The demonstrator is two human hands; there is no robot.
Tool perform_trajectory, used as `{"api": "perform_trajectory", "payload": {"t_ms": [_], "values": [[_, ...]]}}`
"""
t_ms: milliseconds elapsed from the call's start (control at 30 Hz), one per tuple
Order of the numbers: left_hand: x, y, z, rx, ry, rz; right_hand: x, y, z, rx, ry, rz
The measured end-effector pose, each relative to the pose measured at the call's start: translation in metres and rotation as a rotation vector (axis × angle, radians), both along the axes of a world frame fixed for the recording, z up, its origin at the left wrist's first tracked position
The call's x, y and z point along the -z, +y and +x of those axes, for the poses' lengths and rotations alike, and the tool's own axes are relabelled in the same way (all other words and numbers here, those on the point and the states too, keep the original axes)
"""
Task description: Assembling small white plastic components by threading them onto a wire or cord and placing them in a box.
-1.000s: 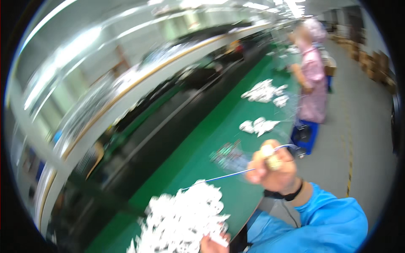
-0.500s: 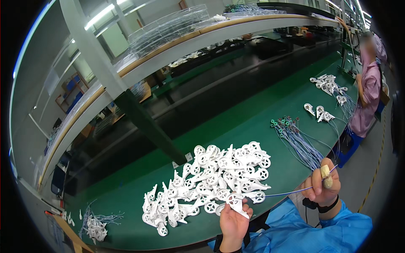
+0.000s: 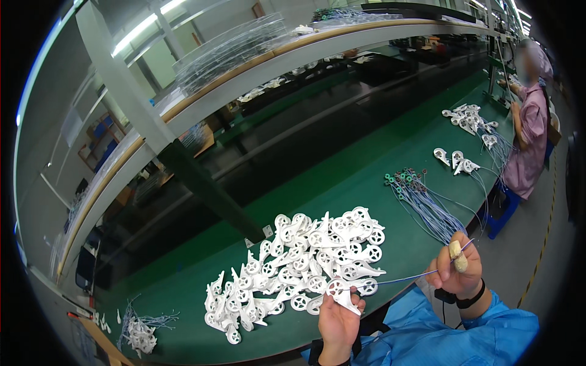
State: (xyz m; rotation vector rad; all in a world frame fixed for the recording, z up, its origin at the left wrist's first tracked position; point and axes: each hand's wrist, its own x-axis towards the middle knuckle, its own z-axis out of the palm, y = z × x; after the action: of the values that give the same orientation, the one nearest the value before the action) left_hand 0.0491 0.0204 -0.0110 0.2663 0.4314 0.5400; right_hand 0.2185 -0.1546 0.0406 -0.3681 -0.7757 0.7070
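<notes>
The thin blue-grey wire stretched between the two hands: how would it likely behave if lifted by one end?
Probably floppy: the wire runs straight only because the left hand and right hand pull it taut, while the loose bundle of wires curves on the green bench. Likely very light, being so thin. The white plastic part at its end would probably dangle.

The person is wearing a bright blue long-sleeved work garment, its loose, creased sleeves covering both forearms down to the wrists. A narrow black band is circling the wrist of the right hand (image 3: 456,274), and pale tape or finger cots are wrapping two fingertips (image 3: 455,249) of that hand. A dark cuff or strap is showing at the wrist of the left hand (image 3: 337,322), which is bare of any glove.
</notes>
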Motion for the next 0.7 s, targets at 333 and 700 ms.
{"api": "perform_trajectory", "payload": {"t_ms": [333, 700], "values": [[-0.02, -0.04, -0.028, -0.001, 0.215, 0.812, 0.023, 0.04, -0.039, -0.308, 0.209, -0.225], [-0.035, -0.084, -0.112, -0.203, 0.846, 0.864, 0.053, 0.061, -0.036, -0.246, 0.373, -0.459]]}}
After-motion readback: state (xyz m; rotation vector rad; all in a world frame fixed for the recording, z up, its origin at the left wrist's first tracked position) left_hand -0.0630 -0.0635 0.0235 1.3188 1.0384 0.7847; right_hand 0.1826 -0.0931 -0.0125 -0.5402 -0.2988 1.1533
